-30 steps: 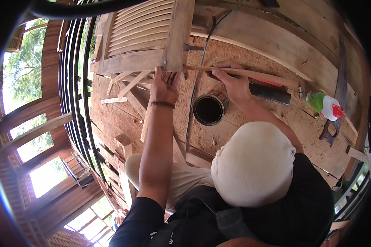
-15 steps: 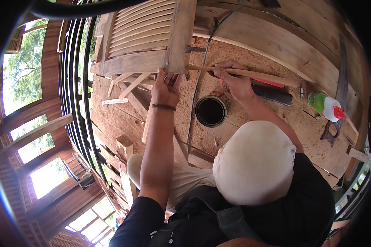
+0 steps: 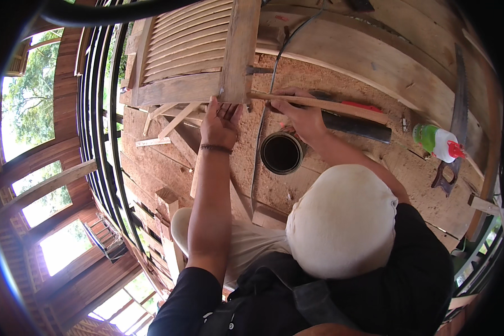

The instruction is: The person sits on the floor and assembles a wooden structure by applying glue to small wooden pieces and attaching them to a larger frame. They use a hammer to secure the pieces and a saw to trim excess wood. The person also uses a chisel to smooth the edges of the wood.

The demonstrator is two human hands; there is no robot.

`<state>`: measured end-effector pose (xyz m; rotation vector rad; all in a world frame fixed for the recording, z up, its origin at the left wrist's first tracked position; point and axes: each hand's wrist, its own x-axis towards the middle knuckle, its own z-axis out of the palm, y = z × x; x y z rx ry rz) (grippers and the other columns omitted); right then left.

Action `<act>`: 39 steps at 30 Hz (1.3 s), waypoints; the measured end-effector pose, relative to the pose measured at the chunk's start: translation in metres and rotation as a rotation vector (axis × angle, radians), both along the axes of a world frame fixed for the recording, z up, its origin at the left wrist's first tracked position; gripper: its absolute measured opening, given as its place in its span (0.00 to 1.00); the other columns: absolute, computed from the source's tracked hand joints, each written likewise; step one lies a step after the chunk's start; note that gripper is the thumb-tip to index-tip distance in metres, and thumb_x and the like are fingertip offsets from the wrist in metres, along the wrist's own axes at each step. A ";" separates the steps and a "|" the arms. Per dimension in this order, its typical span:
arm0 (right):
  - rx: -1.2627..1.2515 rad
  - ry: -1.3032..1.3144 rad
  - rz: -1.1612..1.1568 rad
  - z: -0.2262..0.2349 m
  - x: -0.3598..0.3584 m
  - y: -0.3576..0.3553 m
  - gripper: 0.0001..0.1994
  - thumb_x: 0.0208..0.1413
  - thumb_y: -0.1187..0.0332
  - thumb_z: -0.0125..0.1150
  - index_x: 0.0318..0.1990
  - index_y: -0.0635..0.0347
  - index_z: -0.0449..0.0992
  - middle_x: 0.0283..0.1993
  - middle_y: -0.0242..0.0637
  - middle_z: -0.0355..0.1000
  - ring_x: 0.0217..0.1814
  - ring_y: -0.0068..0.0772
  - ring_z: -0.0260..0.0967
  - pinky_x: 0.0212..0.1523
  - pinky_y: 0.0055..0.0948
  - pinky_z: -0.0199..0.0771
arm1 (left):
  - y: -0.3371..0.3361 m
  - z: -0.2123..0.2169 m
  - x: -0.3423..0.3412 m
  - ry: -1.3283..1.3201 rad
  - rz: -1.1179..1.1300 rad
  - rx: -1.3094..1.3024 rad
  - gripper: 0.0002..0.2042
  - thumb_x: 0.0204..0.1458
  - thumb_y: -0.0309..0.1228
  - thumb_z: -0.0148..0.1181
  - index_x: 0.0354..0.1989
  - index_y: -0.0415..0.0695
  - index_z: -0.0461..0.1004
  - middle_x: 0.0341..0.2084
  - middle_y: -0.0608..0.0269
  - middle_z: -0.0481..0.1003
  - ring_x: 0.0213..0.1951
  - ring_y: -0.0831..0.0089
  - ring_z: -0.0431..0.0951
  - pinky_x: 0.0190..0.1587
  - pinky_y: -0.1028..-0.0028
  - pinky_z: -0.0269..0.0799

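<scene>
Sawdust-strewn planks lie beneath the work. I hold my left hand open, palm up, fingertips at the near edge of a louvred wooden panel. My right hand grips a narrow wooden strip, its left end beside the panel's corner; an open can stands nearer me.

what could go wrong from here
The open tin stands close to the right hand and might get knocked over. The left hand, at the lower edge of the louvred panel, might get pinched if that shifts. The dark cable, running between the hands, could snag the wooden strip.
</scene>
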<state>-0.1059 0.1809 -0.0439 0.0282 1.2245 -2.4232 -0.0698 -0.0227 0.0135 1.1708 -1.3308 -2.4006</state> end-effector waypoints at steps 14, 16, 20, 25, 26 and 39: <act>-0.044 -0.137 -0.180 -0.002 0.002 0.047 0.18 0.67 0.60 0.48 0.41 0.69 0.73 0.26 0.45 0.72 0.25 0.37 0.70 0.29 0.34 0.71 | -0.014 -0.004 -0.014 -0.004 0.053 0.010 0.26 0.65 0.43 0.57 0.63 0.39 0.62 0.58 0.47 0.69 0.59 0.56 0.73 0.61 0.58 0.76; -0.016 -0.133 -0.171 -0.002 0.001 0.045 0.17 0.68 0.61 0.45 0.39 0.69 0.73 0.27 0.45 0.73 0.25 0.35 0.70 0.29 0.33 0.71 | -0.016 -0.006 -0.013 -0.021 0.048 0.014 0.25 0.65 0.43 0.57 0.62 0.39 0.63 0.58 0.47 0.69 0.58 0.56 0.73 0.60 0.57 0.77; 0.002 -0.074 -0.121 0.000 0.000 0.049 0.18 0.70 0.62 0.42 0.39 0.69 0.73 0.30 0.43 0.75 0.28 0.30 0.72 0.31 0.29 0.73 | -0.017 -0.011 -0.014 0.007 0.031 0.022 0.25 0.65 0.43 0.56 0.62 0.38 0.62 0.58 0.45 0.68 0.59 0.54 0.72 0.61 0.55 0.77; 0.131 -0.080 0.103 0.017 0.006 0.068 0.16 0.69 0.60 0.51 0.44 0.68 0.74 0.33 0.40 0.76 0.33 0.30 0.74 0.37 0.30 0.75 | -0.016 -0.014 -0.015 -0.003 0.069 0.038 0.26 0.64 0.43 0.57 0.63 0.39 0.62 0.59 0.46 0.67 0.59 0.54 0.72 0.61 0.54 0.76; 0.264 -0.048 0.238 0.017 0.009 0.078 0.16 0.68 0.61 0.53 0.48 0.67 0.75 0.35 0.40 0.77 0.35 0.32 0.75 0.38 0.32 0.75 | -0.014 -0.012 -0.014 0.004 0.087 0.049 0.25 0.64 0.43 0.57 0.62 0.39 0.62 0.59 0.47 0.68 0.59 0.55 0.72 0.60 0.54 0.76; 1.431 1.116 0.469 0.074 -0.033 0.065 0.12 0.63 0.58 0.59 0.45 0.55 0.74 0.37 0.44 0.77 0.38 0.51 0.78 0.37 0.46 0.78 | 0.019 -0.011 -0.016 0.041 0.058 0.035 0.21 0.61 0.39 0.63 0.52 0.33 0.70 0.43 0.50 0.78 0.42 0.59 0.82 0.46 0.60 0.84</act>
